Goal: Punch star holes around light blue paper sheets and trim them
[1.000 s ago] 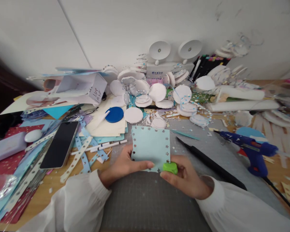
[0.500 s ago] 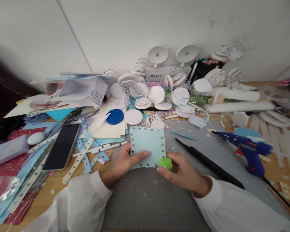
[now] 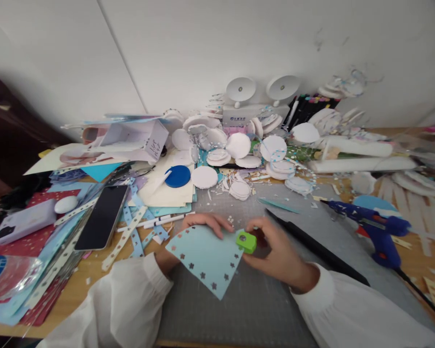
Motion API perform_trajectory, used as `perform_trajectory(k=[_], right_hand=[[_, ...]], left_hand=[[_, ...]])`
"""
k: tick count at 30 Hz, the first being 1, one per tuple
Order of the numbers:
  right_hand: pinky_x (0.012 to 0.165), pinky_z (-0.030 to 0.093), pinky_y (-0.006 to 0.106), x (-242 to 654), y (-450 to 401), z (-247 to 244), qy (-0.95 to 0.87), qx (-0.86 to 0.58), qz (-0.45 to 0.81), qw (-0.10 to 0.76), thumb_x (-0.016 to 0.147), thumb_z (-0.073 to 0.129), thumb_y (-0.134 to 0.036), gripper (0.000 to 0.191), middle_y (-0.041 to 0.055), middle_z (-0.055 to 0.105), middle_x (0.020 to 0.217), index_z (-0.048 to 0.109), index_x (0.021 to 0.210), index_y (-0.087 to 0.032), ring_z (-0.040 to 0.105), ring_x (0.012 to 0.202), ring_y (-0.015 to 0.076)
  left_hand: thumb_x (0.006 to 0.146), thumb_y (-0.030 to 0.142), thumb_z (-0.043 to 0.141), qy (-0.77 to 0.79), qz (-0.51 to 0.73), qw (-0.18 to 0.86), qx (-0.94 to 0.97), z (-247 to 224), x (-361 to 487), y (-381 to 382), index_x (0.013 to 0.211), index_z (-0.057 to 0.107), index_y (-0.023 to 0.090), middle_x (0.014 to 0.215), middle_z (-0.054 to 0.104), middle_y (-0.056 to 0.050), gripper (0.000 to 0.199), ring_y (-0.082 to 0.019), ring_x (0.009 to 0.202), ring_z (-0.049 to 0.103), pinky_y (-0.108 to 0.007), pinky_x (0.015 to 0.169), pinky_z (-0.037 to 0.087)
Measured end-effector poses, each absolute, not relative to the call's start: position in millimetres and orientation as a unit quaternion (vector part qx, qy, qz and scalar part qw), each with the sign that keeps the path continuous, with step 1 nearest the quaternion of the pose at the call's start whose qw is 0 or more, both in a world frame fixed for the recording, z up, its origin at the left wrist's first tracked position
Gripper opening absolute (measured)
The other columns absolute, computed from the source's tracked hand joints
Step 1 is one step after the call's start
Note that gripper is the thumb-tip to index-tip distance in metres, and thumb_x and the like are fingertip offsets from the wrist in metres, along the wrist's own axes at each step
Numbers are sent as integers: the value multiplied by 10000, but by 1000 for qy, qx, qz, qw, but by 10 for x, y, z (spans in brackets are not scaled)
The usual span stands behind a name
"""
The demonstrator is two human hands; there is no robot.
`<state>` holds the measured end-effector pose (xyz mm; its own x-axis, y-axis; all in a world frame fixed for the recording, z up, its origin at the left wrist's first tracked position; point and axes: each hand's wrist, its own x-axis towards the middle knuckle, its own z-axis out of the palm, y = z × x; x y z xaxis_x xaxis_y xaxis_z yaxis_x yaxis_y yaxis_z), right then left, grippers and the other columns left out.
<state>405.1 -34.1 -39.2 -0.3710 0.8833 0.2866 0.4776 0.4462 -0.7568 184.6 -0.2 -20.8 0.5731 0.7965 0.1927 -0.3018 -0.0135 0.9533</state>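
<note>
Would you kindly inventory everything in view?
Punched sheet: 1, light blue, centre
Hole punch: 1, green, sheet edge
Cutting mat: 1, grey, beneath sheet
Glue gun: 1, blue, right
Pointed tool: 1, black, right
Smartphone: 1, black, left
Punched strips: several, cream/blue, left
Flat disc: 1, blue, mid left
Round pads: many, white, back
Lamp heads: 2, white, back
Markers: many, black, back right
Open box: 1, white, back left
Left hand: 1, white sleeve, at sheet
Right hand: 1, white sleeve, holding punch

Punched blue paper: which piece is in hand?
The broad pale blue paper sheet, flower-shaped holes along its edges, in the left hand with the bright green punch at its right; the others are narrow strips beside the black phone.
</note>
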Motion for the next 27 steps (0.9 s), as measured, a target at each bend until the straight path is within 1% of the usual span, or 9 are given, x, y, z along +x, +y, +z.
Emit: perform_trajectory(k=[2, 4, 8, 11, 13, 15, 18, 24, 27], right_hand=[[523, 413, 225, 4054, -344, -419, -768, -424, 306, 369, 711, 678, -189, 446, -14, 535, 822, 416, 1068, -243, 480, 587, 114], [539, 417, 228, 4056, -336, -421, -782, -397, 306, 370, 737, 661, -175, 449, -5, 543, 857, 412, 1103, -250, 493, 609, 117], [602, 407, 249, 4060, -302, -354, -831, -335, 271, 351, 769, 644, -165, 283, 6, 540, 859, 474, 983, -238, 508, 705, 139], [630, 403, 263, 4054, -289, -313, -824, -342, 283, 353, 739, 696, -214, 266, 13, 523, 852, 490, 908, -217, 507, 750, 155], [609, 395, 258, 4043, -290, -315, -805, -356, 317, 354, 740, 711, -268, 256, 9, 510, 827, 500, 870, -208, 493, 730, 152], [573, 381, 250, 4028, -295, -332, -785, -366, 357, 351, 772, 691, -330, 235, 8, 506, 811, 522, 878, -205, 469, 688, 144], [547, 368, 251, 4004, -307, -355, -761, -377, 403, 341, 816, 642, -370, 211, 15, 518, 827, 551, 910, -204, 444, 651, 136], [565, 442, 248, 3954, -342, -339, -710, -384, 479, 344, 825, 590, -238, 75, 50, 530, 927, 529, 854, -208, 526, 740, 153], [575, 464, 247, 3924, -363, -327, -709, -383, 481, 345, 799, 555, -162, 78, 43, 525, 886, 502, 789, -217, 540, 755, 161]], left_hand=[[717, 550, 663, 195, 398, 680, 584, -251, 1830, 28, 788, 724, 166, 964, 697, -146, 396, -304, 961, 625, -392, 812, 490], [714, 530, 676, 197, 390, 684, 584, -295, 1821, 45, 796, 717, 170, 968, 694, -144, 372, -302, 944, 627, -393, 799, 491], [736, 557, 639, 212, 391, 678, 585, -297, 1820, 52, 764, 707, 162, 897, 702, -137, 401, -285, 899, 631, -392, 809, 481], [736, 559, 635, 231, 366, 672, 601, -225, 1841, 6, 797, 698, 154, 889, 697, -130, 415, -274, 868, 637, -378, 790, 487], [722, 484, 684, 292, 340, 647, 617, -180, 1875, -46, 865, 684, 145, 914, 690, -119, 368, -263, 874, 634, -362, 793, 484], [699, 349, 736, 374, 330, 610, 616, -158, 1919, -93, 901, 669, 145, 919, 689, -89, 295, -235, 872, 631, -337, 807, 478], [647, 255, 774, 442, 355, 583, 582, -172, 1978, -116, 941, 643, 151, 941, 693, -55, 338, -206, 866, 629, -319, 822, 481], [638, 287, 782, 470, 361, 557, 581, -218, 1994, -99, 880, 651, 140, 872, 699, -34, 313, -189, 801, 625, -301, 774, 503], [639, 313, 780, 478, 353, 551, 586, -209, 1994, -117, 879, 658, 139, 857, 698, -36, 321, -191, 785, 624, -300, 748, 510]])
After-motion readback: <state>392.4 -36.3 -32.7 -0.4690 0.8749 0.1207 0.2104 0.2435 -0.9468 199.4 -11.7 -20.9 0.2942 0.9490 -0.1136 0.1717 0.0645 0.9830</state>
